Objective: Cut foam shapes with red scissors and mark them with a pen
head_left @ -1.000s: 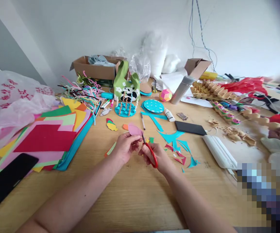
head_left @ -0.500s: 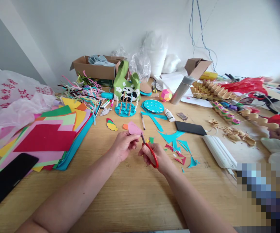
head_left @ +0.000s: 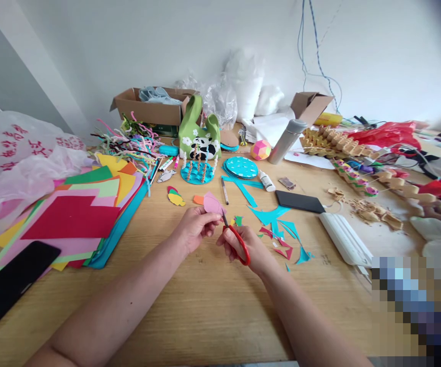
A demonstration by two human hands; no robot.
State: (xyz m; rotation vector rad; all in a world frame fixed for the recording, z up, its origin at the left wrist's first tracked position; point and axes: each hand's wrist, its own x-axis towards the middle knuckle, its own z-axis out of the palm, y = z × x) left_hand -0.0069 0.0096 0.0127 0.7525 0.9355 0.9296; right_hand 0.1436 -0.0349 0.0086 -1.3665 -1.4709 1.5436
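Between its thumb and fingers my left hand [head_left: 199, 227] pinches a pink paper cutout [head_left: 212, 203] with a rounded outline. My right hand [head_left: 245, 247] grips scissors [head_left: 240, 242] by their red handles, and the blades reach the right edge of the pink paper. An orange paper piece [head_left: 198, 200] lies just behind my left hand. Farther left rest red, green and yellow leaf-shaped cutouts [head_left: 176, 198], overlapping. Blue paper scraps [head_left: 271, 218] and red paper scraps [head_left: 281, 244] are scattered to the right of the scissors. A pen [head_left: 225, 191] lies beyond the pink paper.
At left are stacked coloured sheets [head_left: 71, 216] and a black phone [head_left: 14, 280]. Blue discs [head_left: 241, 167], a glue bottle [head_left: 267, 181] and a steel flask [head_left: 287, 142] stand or lie beyond. A black slab [head_left: 300, 201] and a white power strip [head_left: 345, 239] are at right.
The pink paper has shifted and turned slightly to the right at the scissor blades. Both hands stay in nearly the same place.
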